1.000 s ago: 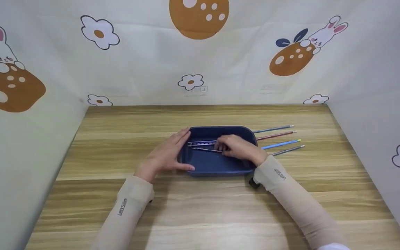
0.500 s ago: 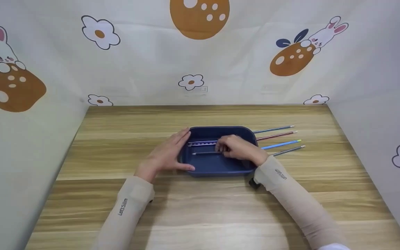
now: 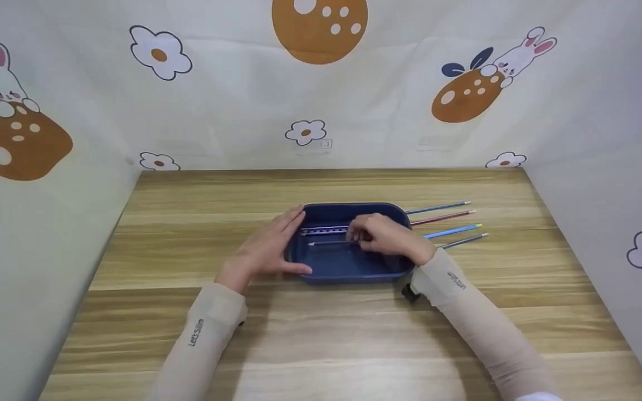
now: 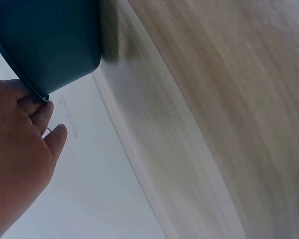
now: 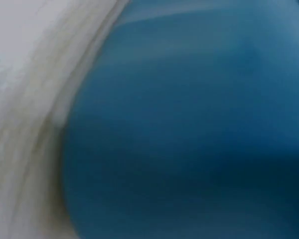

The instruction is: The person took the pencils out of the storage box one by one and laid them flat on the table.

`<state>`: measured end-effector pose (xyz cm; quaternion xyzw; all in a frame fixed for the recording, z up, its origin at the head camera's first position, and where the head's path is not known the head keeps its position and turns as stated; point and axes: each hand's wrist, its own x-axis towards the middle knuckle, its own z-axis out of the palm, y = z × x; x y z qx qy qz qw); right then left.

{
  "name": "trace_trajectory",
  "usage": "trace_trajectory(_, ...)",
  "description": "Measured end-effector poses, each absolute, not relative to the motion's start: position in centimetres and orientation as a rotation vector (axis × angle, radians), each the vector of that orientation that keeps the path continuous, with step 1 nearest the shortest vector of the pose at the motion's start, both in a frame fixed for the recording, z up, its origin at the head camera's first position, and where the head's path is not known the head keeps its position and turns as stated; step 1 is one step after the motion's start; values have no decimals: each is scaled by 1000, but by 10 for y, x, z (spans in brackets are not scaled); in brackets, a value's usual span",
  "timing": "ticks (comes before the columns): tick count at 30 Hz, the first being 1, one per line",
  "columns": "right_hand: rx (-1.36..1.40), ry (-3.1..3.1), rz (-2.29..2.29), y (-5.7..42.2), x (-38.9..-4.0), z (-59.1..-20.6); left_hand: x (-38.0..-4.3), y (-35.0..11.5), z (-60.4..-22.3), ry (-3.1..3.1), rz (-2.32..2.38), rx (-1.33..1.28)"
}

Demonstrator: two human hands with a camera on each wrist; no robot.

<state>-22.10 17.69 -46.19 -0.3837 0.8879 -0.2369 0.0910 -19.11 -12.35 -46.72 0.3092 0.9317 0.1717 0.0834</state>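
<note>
A dark blue rectangular box [image 3: 354, 274] stands on the wooden table. My left hand [image 3: 265, 245] lies against its left end, thumb and fingers spread along the rim; the left wrist view shows fingertips touching the box's edge [image 4: 65, 55]. Inside the box, my right hand [image 3: 382, 236] pinches a dark pencil [image 3: 329, 243] near its right end, the tip pointing left. Behind that pencil lie purple-and-white patterned pencils [image 3: 324, 230], partly covered by the right hand. Only the blurred blue box wall [image 5: 179, 124] fills the right wrist view, so the fingers are hidden there.
To the box's right, several pencils lie side by side on the table: a teal one [image 3: 438, 208], a red one [image 3: 443, 218], a bright blue one [image 3: 453, 231] and a dark grey one [image 3: 466, 241]. A patterned cloth [image 3: 232, 122] encloses the table's back and sides.
The pencil in my right hand has swung from a slant to nearly level inside the box. My right wrist has shifted slightly right; the left hand stays at the rim.
</note>
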Motion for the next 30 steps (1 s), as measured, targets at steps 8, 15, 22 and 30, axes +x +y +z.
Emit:
trace_trajectory(8,-1138,2650,-710,184,-217,-449,-191,-122,-466,2772,498,917)
trace_trajectory(15,-1159,2634,-743,194,-210,-439,-190,-124,-465,2778,493,940)
trace_trajectory(22,-1177,2616,-814,201,-198,-423,-189,-124,-463,2771,519,928)
trace_trajectory(30,-1180,2653,-793,215,-184,-403,-190,-124,-464,2764,528,928)
